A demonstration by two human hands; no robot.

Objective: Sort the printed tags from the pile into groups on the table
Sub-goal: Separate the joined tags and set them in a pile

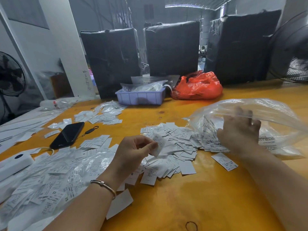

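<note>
Tag [158, 145] pinched in left hand [133, 152], upright, long axis vertical

Right hand [240, 130]: fingertips veiled inside clear bag [266, 114], motion-blurred.
Tag print [160, 144]: too small to read.
Fan [293, 52], 3 o'clock: cut by edge.
Fan [10, 77], 9 o'clock: cut likewise.

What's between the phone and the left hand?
Head view: a loose group of white tags lies between the phone and the left hand, which pinches one tag.
</note>
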